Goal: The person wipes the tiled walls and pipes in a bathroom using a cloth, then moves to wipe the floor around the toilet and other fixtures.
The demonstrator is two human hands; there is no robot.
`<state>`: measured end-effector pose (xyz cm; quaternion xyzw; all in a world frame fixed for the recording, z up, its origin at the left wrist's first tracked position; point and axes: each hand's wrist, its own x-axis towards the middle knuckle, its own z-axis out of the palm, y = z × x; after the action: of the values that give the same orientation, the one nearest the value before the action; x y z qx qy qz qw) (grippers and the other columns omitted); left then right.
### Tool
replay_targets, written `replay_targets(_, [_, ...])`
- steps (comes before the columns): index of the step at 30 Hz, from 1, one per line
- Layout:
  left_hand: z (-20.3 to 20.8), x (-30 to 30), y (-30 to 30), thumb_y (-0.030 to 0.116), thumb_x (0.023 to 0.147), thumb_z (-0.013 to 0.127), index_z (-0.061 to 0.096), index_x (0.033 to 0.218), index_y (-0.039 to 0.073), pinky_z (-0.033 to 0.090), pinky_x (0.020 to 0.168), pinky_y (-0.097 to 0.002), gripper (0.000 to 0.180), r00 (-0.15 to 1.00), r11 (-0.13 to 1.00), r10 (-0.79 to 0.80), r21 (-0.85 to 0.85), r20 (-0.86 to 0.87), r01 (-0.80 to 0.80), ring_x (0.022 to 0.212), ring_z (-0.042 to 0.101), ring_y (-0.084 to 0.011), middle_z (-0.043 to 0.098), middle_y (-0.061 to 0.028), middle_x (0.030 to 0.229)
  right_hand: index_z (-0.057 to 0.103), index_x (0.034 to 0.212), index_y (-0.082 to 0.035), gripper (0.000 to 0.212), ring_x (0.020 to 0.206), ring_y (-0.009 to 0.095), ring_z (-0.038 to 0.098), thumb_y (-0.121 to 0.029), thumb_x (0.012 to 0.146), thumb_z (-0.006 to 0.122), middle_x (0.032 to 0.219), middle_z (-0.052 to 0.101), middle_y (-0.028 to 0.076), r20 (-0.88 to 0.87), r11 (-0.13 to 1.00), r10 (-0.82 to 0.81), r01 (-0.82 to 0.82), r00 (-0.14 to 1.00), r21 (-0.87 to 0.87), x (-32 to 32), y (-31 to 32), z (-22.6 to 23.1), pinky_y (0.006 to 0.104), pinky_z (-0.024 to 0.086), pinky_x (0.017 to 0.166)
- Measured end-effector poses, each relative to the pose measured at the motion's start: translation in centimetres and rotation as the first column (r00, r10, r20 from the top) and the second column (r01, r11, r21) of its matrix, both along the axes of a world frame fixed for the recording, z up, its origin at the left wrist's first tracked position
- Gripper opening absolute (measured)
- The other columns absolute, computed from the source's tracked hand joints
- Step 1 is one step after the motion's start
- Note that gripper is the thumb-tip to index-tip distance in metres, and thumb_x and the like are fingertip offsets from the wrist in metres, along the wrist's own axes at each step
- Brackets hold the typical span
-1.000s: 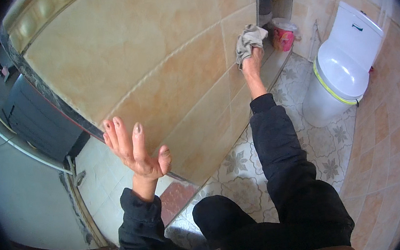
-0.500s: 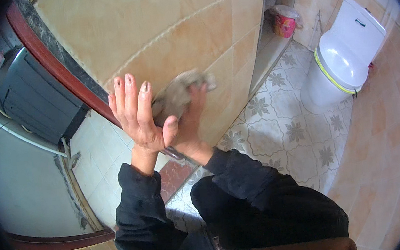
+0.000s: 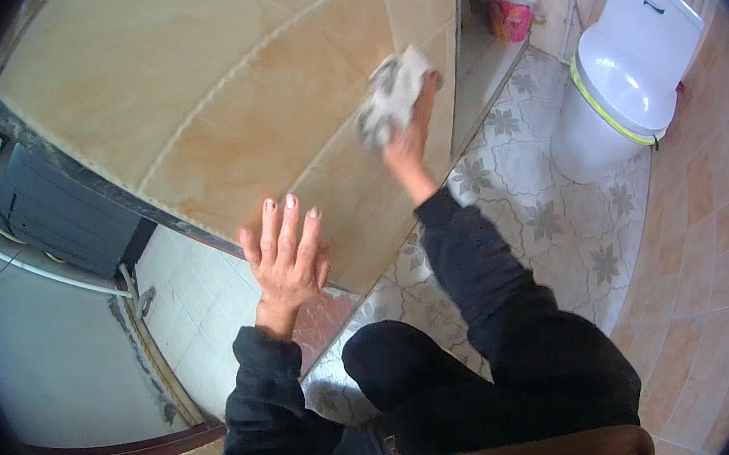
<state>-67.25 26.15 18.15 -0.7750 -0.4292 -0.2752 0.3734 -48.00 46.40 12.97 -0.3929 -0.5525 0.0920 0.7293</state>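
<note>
My right hand (image 3: 408,138) presses a crumpled grey cloth (image 3: 391,96) against the beige tiled wall (image 3: 217,92), near the wall's outer corner. My left hand (image 3: 283,258) lies flat on the lower edge of the same wall with its fingers spread and nothing in it. Both forearms wear black sleeves. My dark-trousered knee (image 3: 388,367) is bent below, between the arms.
A white toilet (image 3: 632,66) stands at the right on the patterned floor tiles (image 3: 539,200). A pink bin with a plastic liner (image 3: 511,12) sits by the corner. A dark grey box (image 3: 61,215) and a white pipe (image 3: 40,266) hang at the left.
My right hand has swept the cloth along the wall, from close beside my left hand out toward the far corner. My left hand stays pressed on the tiles.
</note>
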Motion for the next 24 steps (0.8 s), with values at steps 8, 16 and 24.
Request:
replay_targets(8, [-0.4, 0.3, 1.0, 0.029, 0.085, 0.058, 0.057, 0.134, 0.014, 0.009, 0.12, -0.0517, 0.051, 0.997, 0.994, 0.071, 0.083, -0.015, -0.07, 0.139, 0.042, -0.0371, 0.053, -0.0157, 0.143, 0.047, 0.14, -0.003, 0.053, 0.129, 0.034, 0.045, -0.034, 0.097, 0.055, 0.149, 0.043, 0.017, -0.464, 0.924, 0.039, -0.208, 0.885, -0.32, 4.3, 6.9, -8.8, 0.0434, 0.03, 0.112])
replay_targets(16, [-0.2, 0.5, 0.6, 0.03, 0.089, 0.055, 0.061, 0.13, 0.012, 0.013, 0.119, -0.0526, 0.045, 0.995, 0.994, 0.103, 0.04, -0.017, -0.103, 0.139, 0.043, -0.0363, 0.055, -0.0143, 0.142, 0.01, 0.153, 0.002, 0.082, 0.148, 0.038, 0.012, -0.022, 0.091, 0.059, 0.155, 0.017, 0.025, -0.485, 0.872, 0.073, -0.292, 0.871, -0.394, -12.7, -12.4, -15.4, 0.0491, 0.01, 0.12])
replay_targets(24, [-2.8, -1.3, -4.2, 0.026, 0.09, 0.055, 0.065, 0.124, 0.009, 0.02, 0.117, -0.0574, 0.04, 1.0, 0.96, -0.009, -0.28, 0.016, 0.013, 0.138, 0.043, -0.0366, 0.055, -0.015, 0.141, 0.028, 0.152, -0.019, 0.073, 0.143, 0.057, 0.012, -0.046, 0.092, 0.059, 0.16, 0.012, 0.02, 0.303, 0.99, 0.105, -0.13, 0.947, 0.061, -14.4, -19.1, -11.6, 0.0727, 0.019, 0.108])
